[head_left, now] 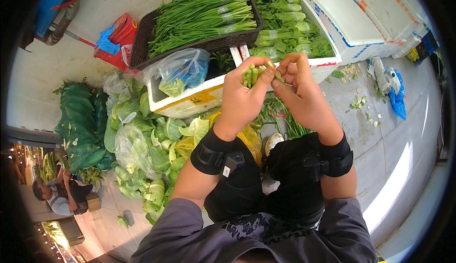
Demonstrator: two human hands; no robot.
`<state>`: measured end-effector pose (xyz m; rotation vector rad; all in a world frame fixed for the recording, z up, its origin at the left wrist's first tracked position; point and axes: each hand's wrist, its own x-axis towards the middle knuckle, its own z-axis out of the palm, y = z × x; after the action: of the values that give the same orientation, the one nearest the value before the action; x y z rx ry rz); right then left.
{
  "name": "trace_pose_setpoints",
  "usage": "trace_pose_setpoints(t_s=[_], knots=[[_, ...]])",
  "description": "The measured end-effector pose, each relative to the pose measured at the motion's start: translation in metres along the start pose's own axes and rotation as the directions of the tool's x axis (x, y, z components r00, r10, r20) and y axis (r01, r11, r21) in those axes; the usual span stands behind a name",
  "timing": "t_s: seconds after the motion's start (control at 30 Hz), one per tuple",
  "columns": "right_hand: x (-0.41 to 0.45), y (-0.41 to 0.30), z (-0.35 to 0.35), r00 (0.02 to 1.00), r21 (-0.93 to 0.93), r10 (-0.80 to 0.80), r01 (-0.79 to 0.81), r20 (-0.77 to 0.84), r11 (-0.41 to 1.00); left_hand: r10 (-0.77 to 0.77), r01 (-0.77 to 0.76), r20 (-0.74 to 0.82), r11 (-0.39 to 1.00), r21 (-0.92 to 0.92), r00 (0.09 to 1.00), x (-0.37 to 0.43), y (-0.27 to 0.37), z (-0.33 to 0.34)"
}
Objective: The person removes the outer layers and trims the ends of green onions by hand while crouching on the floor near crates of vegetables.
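A small bunch of green stalks (pixel 252 76) is gripped in my left hand (pixel 240 97), its pale cut ends pointing up between thumb and fingers. My right hand (pixel 302 92) meets it from the right and pinches one short stalk (pixel 279 76) between thumb and fingertips. Both hands are raised above my knees, in front of a white foam box (pixel 185 102). Below them, loose long green stalks (pixel 294 122) lie on the floor near my shoe (pixel 274 142), beside a red tie (pixel 278 114). The lower part of the held bunch is hidden by my left hand.
Taped bundles of long green stalks (pixel 203 17) fill a brown woven basket (pixel 196 42). Taped leafy greens (pixel 285 24) fill another foam box (pixel 322 71). Cabbages and leaves (pixel 156 156) pile at left beside green net sacks (pixel 78 127). A person (pixel 60 195) sits farther left.
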<state>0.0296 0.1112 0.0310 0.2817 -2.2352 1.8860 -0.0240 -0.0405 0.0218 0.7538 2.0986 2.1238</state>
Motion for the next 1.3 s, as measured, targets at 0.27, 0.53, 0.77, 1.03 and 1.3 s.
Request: trace_pose_setpoints(t_s=[0.27,0.53,0.77,1.03,1.3], knots=[[0.0,-0.007,0.0,0.995,0.103,0.101,-0.098,-0.025,0.99,0.15,-0.122,-0.192,0.981,0.151,0.97,0.001,-0.002,0.001],[0.0,-0.004,-0.004,0.993,0.104,0.109,-0.104,-0.04,0.989,0.14,-0.103,-0.24,0.982,0.159,0.961,0.0,-0.003,0.001],[-0.002,-0.009,-0.009,0.979,0.075,0.197,-0.193,-0.049,0.978,0.164,-0.147,-0.212,0.985,0.094,0.963,0.003,-0.009,-0.004],[-0.003,-0.003,-0.002,0.975,-0.122,-0.04,0.014,-0.217,0.992,0.091,-0.08,-0.205,0.995,0.061,0.974,0.001,-0.003,-0.002],[0.0,-0.004,-0.001,0.967,-0.164,-0.108,0.071,-0.229,0.984,0.122,-0.11,-0.167,0.991,0.078,0.978,0.001,-0.002,-0.002]])
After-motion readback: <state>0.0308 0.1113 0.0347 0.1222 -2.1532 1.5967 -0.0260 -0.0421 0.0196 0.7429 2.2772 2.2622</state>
